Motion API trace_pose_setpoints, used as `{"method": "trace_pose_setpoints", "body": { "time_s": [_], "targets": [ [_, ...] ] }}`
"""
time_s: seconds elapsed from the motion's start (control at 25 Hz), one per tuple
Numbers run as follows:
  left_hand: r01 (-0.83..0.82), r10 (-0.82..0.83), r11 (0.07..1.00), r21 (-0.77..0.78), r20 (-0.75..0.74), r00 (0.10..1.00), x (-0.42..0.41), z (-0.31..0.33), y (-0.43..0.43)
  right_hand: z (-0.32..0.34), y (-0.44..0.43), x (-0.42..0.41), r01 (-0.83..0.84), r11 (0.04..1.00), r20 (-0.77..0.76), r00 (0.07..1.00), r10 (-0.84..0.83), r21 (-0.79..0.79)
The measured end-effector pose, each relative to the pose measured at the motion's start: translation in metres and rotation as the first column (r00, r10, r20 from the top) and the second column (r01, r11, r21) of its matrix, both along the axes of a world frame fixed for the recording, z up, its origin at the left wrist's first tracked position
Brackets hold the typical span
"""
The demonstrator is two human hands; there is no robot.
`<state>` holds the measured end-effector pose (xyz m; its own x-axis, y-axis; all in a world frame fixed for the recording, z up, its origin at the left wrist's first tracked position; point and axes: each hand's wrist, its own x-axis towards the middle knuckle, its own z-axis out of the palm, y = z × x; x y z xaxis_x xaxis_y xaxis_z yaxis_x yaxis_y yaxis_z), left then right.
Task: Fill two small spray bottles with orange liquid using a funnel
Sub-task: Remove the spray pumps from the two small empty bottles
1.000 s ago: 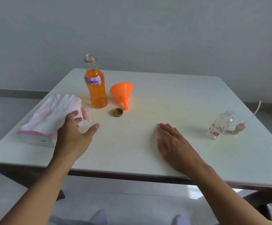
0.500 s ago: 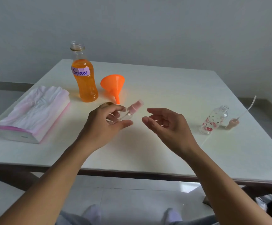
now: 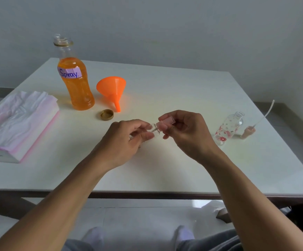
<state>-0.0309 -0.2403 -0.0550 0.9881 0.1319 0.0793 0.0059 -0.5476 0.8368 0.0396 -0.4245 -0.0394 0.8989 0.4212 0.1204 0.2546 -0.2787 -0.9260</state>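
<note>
Both hands meet above the middle of the white table (image 3: 165,169), nearer its front edge. The left hand (image 3: 121,140) grips the body of a small clear plastic spray bottle (image 3: 155,131), fingers curled round it. The right hand (image 3: 185,134) pinches the pink spray cap (image 3: 166,122) on its neck between thumb and fingertips. The bottle is held off the surface, tilted, neck toward the right hand. Likely step: taking the cap off before filling.

Handling, by judgement:
- Looks empty, so very light.
- Smooth and thin-walled, so it may spin in the palm if the cap is tight.
- Best gripped round the body, with the cap turned by its sides.
- With a funnel seated it would tip easily, so it needs steadying.

A second small clear bottle with red flower print (image 3: 228,130) stands uncapped near the right edge. Its tan spray head with white dip tube (image 3: 248,132) lies just beside it. A tall clear bottle of orange liquid labelled "Spray" (image 3: 76,87) stands open toward the far left corner. An orange plastic funnel (image 3: 111,87) lies on its side just beside that bottle, and a gold metal lid (image 3: 107,114) sits in front of both. A pink-and-white pack of tissues (image 3: 16,120) lies at the left edge.

Hard to make out:
- Fingers hide most of the held bottle.
- Whether its cap is loosened cannot be told.
- The table's near right corner is cut off.
</note>
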Motion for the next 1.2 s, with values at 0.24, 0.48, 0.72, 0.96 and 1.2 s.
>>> {"method": "trace_pose_setpoints", "body": {
  "time_s": [0.24, 0.48, 0.72, 0.96, 1.2],
  "targets": [
    [0.066, -0.068, 0.996, -0.058, -0.026, 0.997, -0.006, 0.005, -0.002, 0.012, -0.022, 0.007, -0.179, 0.979, -0.079, 0.979, 0.188, 0.101],
    [0.058, -0.058, 0.998, -0.011, 0.013, 0.998, -0.006, 0.007, -0.013, 0.014, -0.023, 0.001, -0.021, 0.979, 0.079, 0.996, 0.038, -0.204],
    [0.049, -0.049, 0.999, 0.021, -0.011, 0.999, -0.003, 0.007, -0.001, 0.015, -0.033, 0.007, -0.173, 0.971, 0.059, 0.981, 0.185, -0.162],
    [0.084, -0.083, 0.994, 0.062, -0.029, 0.996, -0.004, 0.005, -0.005, 0.014, -0.024, 0.002, -0.072, 0.976, 0.055, 0.995, 0.085, -0.207],
    [0.155, -0.157, 0.987, -0.033, -0.09, 0.983, -0.002, 0.005, -0.001, 0.01, -0.033, 0.002, -0.132, 0.981, 0.258, 0.952, 0.166, -0.145]
  ]
}}
